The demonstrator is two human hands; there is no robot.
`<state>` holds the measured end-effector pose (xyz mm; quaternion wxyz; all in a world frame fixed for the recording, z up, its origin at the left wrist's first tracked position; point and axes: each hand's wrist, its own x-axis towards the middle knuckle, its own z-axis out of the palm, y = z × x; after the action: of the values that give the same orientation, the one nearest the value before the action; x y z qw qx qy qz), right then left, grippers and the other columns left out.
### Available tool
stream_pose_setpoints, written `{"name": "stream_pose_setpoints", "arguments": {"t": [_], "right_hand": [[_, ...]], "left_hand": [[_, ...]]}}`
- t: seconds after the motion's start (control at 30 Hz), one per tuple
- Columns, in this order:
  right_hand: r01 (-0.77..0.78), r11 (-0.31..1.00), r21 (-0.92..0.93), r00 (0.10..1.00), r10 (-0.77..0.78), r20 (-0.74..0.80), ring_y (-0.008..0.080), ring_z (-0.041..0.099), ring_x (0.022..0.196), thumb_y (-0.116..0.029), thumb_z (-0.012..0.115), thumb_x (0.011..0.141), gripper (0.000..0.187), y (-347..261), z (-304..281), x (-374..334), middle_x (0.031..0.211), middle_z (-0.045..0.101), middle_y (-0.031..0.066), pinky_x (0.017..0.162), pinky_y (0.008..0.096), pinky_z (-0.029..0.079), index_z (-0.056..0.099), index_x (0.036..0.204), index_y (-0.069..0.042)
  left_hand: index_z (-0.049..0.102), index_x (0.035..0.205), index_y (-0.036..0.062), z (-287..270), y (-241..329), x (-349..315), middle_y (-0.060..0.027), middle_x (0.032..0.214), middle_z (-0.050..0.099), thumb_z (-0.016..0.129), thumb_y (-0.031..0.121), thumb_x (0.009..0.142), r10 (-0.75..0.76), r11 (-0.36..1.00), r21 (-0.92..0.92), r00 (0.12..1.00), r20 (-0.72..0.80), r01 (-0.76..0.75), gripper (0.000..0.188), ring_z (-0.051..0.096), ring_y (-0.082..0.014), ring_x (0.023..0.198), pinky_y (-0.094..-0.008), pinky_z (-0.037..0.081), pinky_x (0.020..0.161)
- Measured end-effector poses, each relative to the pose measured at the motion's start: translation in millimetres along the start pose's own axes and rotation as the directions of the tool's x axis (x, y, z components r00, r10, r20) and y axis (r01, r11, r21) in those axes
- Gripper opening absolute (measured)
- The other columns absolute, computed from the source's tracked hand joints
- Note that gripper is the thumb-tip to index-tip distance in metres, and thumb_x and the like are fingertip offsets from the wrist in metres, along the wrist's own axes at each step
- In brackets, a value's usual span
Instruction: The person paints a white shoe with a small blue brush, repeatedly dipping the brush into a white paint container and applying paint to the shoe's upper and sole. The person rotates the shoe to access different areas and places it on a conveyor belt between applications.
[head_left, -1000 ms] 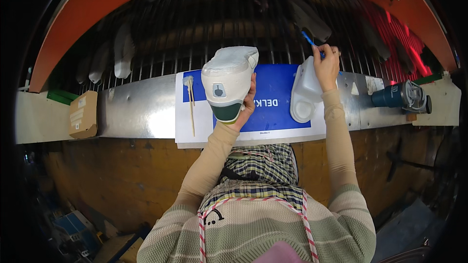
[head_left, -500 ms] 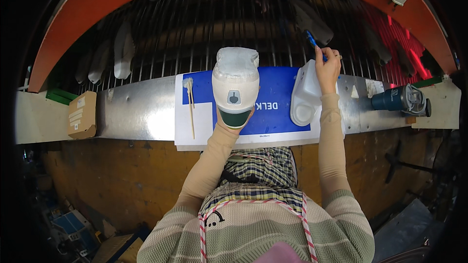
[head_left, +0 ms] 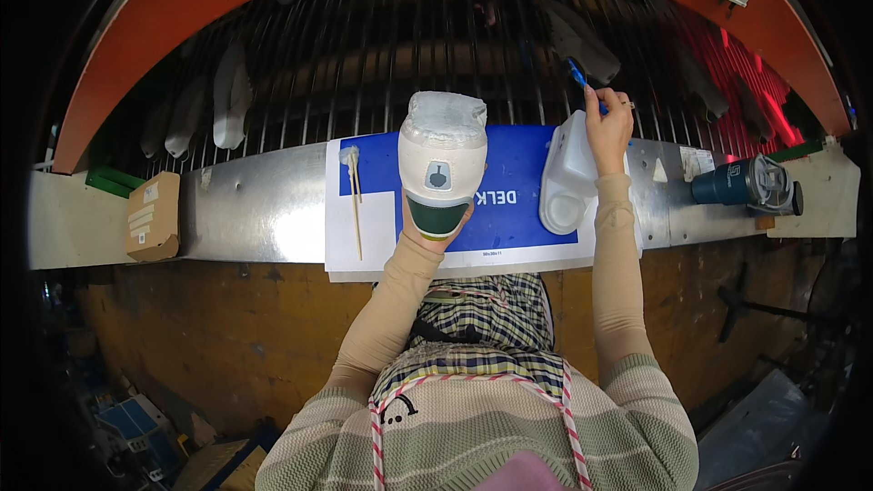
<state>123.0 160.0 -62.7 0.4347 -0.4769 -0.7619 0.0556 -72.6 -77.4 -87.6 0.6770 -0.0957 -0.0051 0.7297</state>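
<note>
A cream shoe upper with a dark green heel (head_left: 440,155) is held up over the board, its pale stuffed-looking end pointing away from me. My left hand (head_left: 424,238) is closed around its near underside, mostly hidden behind it. At the right, my right hand (head_left: 609,132) pinches a slim blue-handled tool, perhaps a brush (head_left: 576,73), whose blue end points up and to the left. The tool's other end is hidden by the hand. Just beneath and left of that hand stands a white plastic container (head_left: 573,168) with a round lobe at its near end.
Wooden sticks with whitish clumped tips (head_left: 356,200) lie on a blue and white sheet (head_left: 382,259) on the metal ledge (head_left: 255,205). A cardboard box (head_left: 153,218) sits left, a dark blue tumbler (head_left: 727,184) right. Beyond are metal rollers (head_left: 364,64) carrying several shoe pieces (head_left: 232,95).
The shoe upper has tilted slightly and shifted a little to the right. My right hand with the blue-handled tool has moved barely to the left.
</note>
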Motion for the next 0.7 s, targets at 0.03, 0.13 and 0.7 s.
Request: {"name": "stream_pose_setpoints", "arguments": {"t": [0.03, 0.13, 0.7], "right_hand": [[-0.004, 1.000, 0.001, 1.000, 0.004, 0.001, 0.0339, 0.059, 0.079, -0.028, 0.069, 0.091, 0.027, 0, 0, 0, 0.084, 0.061, 0.0139, 0.068, 0.0445, 0.046, 0.068, 0.082, -0.003], [-0.008, 1.000, -0.001, 1.000, 0.008, 0.000, 0.0339, 0.059, 0.079, -0.028, 0.069, 0.091, 0.027, -1, 0, 0, 0.084, 0.061, 0.0136, 0.068, 0.0445, 0.046, 0.068, 0.082, -0.003], [0.027, 1.000, 0.000, 0.999, -0.027, -0.023, 0.0350, 0.060, 0.080, -0.026, 0.070, 0.090, 0.024, -6, -1, -2, 0.083, 0.062, 0.0136, 0.072, 0.0441, 0.046, 0.068, 0.081, -0.004]], "left_hand": [[0.040, 0.145, 0.0006, 1, 0, 0, -0.0254, 0.137, 0.050, 0.065, 0.049, 0.090, -0.003, 1.000, 0.016, 1.000, 0.005, 0.003, 0.077, 0.063, -0.0334, 0.111, -0.0318, 0.063, 0.069], [0.039, 0.145, 0.0000, 2, 0, -1, -0.0253, 0.137, 0.050, 0.065, 0.049, 0.090, 0.000, 0.999, 0.043, 1.000, -0.005, 0.000, 0.079, 0.064, -0.0333, 0.111, -0.0321, 0.063, 0.069], [0.042, 0.145, 0.0021, -42, 23, 14, -0.0235, 0.137, 0.052, 0.058, 0.046, 0.095, 0.158, 0.974, 0.179, 0.984, -0.081, -0.141, 0.069, 0.064, -0.0354, 0.109, -0.0309, 0.060, 0.070]]}}
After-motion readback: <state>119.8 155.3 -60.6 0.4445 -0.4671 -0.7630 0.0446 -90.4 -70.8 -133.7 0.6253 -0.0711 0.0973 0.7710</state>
